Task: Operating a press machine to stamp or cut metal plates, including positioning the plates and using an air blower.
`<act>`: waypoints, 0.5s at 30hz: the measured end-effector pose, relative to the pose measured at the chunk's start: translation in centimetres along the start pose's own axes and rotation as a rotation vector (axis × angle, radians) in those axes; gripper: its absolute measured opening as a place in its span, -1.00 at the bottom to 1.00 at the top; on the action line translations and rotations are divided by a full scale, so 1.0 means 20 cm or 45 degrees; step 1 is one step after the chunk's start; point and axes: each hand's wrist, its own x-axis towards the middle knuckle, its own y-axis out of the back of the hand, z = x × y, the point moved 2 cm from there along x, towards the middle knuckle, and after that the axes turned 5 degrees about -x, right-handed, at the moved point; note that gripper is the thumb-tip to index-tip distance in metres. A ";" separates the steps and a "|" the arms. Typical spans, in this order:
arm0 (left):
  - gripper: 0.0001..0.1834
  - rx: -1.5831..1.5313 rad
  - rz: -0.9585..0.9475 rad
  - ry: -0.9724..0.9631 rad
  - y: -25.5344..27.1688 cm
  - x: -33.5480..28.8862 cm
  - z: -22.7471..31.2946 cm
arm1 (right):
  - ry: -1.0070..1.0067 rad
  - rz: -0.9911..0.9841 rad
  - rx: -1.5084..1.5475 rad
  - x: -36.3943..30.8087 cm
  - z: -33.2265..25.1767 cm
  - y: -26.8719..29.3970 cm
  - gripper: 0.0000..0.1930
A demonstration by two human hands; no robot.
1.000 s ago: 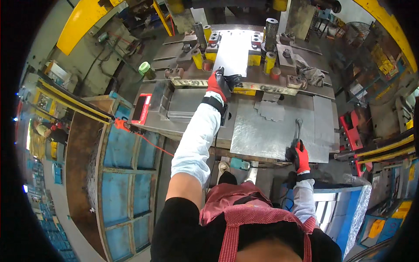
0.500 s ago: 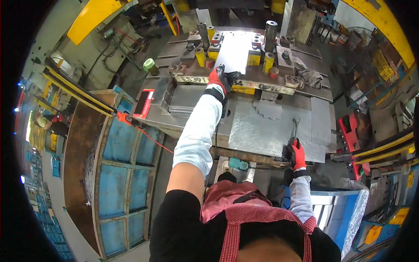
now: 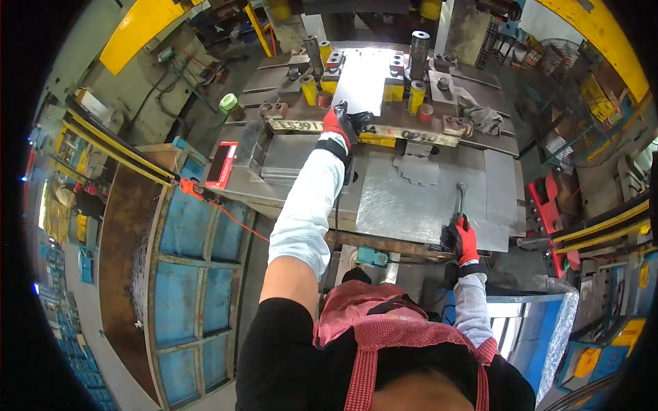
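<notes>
My left hand [image 3: 345, 125], in a red and black glove, reaches forward to the near edge of a bright metal sheet [image 3: 363, 79]. Its fingers close on that edge, partly hidden by the glove. The sheet lies flat on the die between guide posts and yellow cylinders. Low over the near right of the bench is my right hand [image 3: 463, 241], gloved alike and wrapped round the handle of a slim metal tool with a round end [image 3: 461, 192]. Beneath the tool lies a wide grey metal plate [image 3: 401, 202], with a step-edged metal piece [image 3: 417, 171] at its far side.
Stacked metal sheets [image 3: 286, 164] lie left of the plate, near a red-framed dark panel [image 3: 221, 165]. A dark guide post [image 3: 419, 55] rises beside the die. A grey rag [image 3: 485, 120] lies at right. A blue-panelled frame [image 3: 179, 301] stands at lower left.
The whole view has shifted slightly. Both hands keep their places, the left at the sheet's edge and the right on the round-ended tool.
</notes>
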 end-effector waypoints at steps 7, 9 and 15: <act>-0.61 0.078 -0.044 -0.075 -0.04 -0.03 -0.01 | 0.013 0.116 -0.084 0.01 0.01 0.02 -0.77; -0.63 0.071 -0.009 0.002 -0.03 -0.02 0.00 | 0.004 0.124 -0.086 0.03 0.03 0.03 -0.76; -0.63 0.094 -0.062 -0.036 0.02 0.02 -0.03 | 0.017 0.002 0.000 0.03 0.03 0.04 -0.81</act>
